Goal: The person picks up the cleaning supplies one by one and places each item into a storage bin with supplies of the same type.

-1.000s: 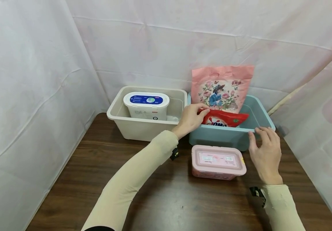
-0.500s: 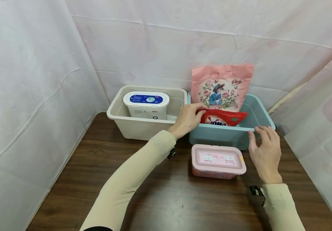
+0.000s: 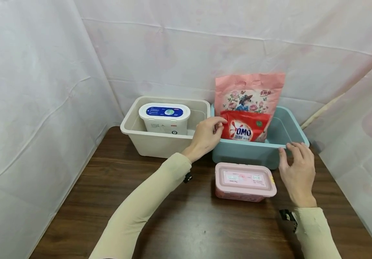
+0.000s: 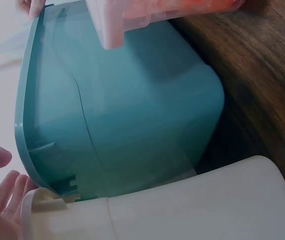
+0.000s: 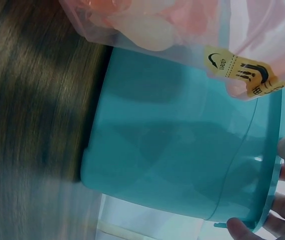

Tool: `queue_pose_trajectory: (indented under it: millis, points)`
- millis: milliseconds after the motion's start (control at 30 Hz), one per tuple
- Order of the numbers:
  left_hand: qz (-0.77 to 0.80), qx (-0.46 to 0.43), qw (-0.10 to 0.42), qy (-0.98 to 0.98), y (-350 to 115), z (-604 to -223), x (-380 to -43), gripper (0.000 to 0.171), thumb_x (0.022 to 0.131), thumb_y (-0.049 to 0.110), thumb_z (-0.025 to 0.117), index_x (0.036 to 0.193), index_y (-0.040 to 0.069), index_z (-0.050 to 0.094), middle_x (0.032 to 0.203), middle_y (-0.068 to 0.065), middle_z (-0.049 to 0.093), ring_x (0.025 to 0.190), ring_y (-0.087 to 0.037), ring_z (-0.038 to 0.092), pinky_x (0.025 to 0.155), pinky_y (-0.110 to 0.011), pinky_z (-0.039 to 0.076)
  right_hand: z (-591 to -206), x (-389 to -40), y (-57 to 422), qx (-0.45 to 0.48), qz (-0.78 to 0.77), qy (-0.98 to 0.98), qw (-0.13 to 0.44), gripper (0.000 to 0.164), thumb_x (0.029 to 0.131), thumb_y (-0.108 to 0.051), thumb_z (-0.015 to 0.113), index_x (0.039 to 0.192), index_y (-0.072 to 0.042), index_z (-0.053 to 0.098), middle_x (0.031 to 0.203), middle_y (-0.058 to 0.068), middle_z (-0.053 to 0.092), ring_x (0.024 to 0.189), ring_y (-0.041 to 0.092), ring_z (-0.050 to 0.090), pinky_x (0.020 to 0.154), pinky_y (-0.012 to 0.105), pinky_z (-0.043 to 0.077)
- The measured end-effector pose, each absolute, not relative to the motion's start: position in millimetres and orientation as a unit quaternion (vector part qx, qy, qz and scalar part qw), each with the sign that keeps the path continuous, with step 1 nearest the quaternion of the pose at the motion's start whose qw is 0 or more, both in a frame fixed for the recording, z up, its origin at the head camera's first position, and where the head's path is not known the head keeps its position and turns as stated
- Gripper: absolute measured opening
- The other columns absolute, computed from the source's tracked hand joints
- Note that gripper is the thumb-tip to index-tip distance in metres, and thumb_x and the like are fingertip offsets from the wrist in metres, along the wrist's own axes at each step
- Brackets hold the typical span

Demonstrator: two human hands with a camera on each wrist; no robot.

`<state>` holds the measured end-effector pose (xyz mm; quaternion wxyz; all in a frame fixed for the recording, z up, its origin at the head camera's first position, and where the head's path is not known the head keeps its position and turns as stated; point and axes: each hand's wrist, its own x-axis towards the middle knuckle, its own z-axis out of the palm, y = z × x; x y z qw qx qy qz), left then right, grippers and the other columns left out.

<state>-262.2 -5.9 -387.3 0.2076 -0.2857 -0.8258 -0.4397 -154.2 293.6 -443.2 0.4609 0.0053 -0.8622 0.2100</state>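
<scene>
On the left, little risk seems to be posed to the white tub (image 3: 166,126) inside the cream bin (image 3: 150,144), though that bin's rim could be knocked if the left grip (image 3: 205,136) is drawn back low. Farther right, the red packet (image 3: 242,126) could slump or slide down: it is propped upright against the taller pink bag (image 3: 250,90), and a soft pouch is likely to fold if its backing shifts. The pink bag could be tipped in turn, as its top is raised well above the blue bin (image 3: 245,151). That bin could be tilted or dragged by a pull of the right grip (image 3: 297,171), and the pink box (image 3: 245,180), set just in front on the desk (image 3: 179,230), could then be bumped.

The left grip is poised beside the packet's left edge, thumb and fingers parted and nothing held — whether the edge is touched by a fingertip cannot be told. The packet lies just to its right, inside the blue bin. By the right grip, the bin's front rim is grasped near the right corner — the packet is set to its left, apart from it.
</scene>
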Motion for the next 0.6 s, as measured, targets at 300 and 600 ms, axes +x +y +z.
queue_pose_trajectory:
  millis: [300, 600]
  points:
    - [-0.454, -0.301, 0.195, -0.816, -12.6, -391.8, -254.1, 0.021, 0.101, 0.009, 0.067, 0.118, 0.011, 0.079, 0.117, -0.002, 0.078, 0.096, -0.023, 0.069, 0.085, -0.029, 0.055, -443.0, -153.9, 294.7, 0.003, 0.214, -0.862, 0.461, 0.032, 0.1, -0.015, 0.074, 0.123, 0.008, 0.071, 0.13, 0.029, 0.067, 0.138, 0.053, 0.053, 0.126, 0.06, 0.037]
    - [-0.453, -0.318, 0.215, -0.804, -15.0, -390.7, -242.9, 0.018, 0.099, 0.01, 0.069, 0.114, 0.01, 0.081, 0.119, -0.003, 0.08, 0.117, -0.019, 0.073, 0.102, -0.036, 0.058, -444.7, -154.5, 294.9, 0.008, 0.215, -0.857, 0.468, 0.032, 0.1, -0.015, 0.074, 0.122, 0.009, 0.071, 0.13, 0.03, 0.068, 0.137, 0.053, 0.054, 0.125, 0.059, 0.038]
